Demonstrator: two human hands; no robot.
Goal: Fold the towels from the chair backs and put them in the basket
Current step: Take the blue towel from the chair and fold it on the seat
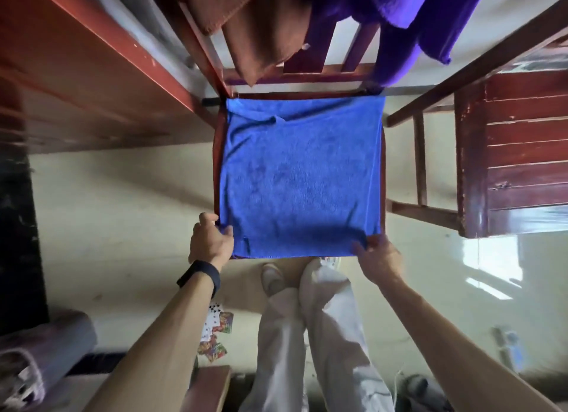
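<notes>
Item under handling: one blue towel [301, 178], spread flat and nearly square over the seat of a red-brown wooden chair [217, 153]. It covers the seat almost edge to edge. A small crease shows near its far edge; the near edge hangs slightly over the seat front.

Left hand [210, 241]: at the near left corner of the blue towel, fingers curled, gripping the cloth at that corner. A dark wristband [201, 274] sits on this wrist.

Right hand [379, 254]: at the near right corner, fingers bent onto the cloth and pinching that corner.

On the chair back: a brown towel [261, 27] draped on the left part and a purple towel [399, 18] draped on the right part, both hanging down over the slats. The two touch or overlap near the middle; which one cannot be told.

Surroundings: a red-brown counter [76, 73] to the left of the chair; a second chair [522, 153] of dark slatted wood to the right, well apart from the hands. Playing cards [216, 328] lie scattered on the pale floor [107, 211] beside the person's legs, which are in light trousers.
</notes>
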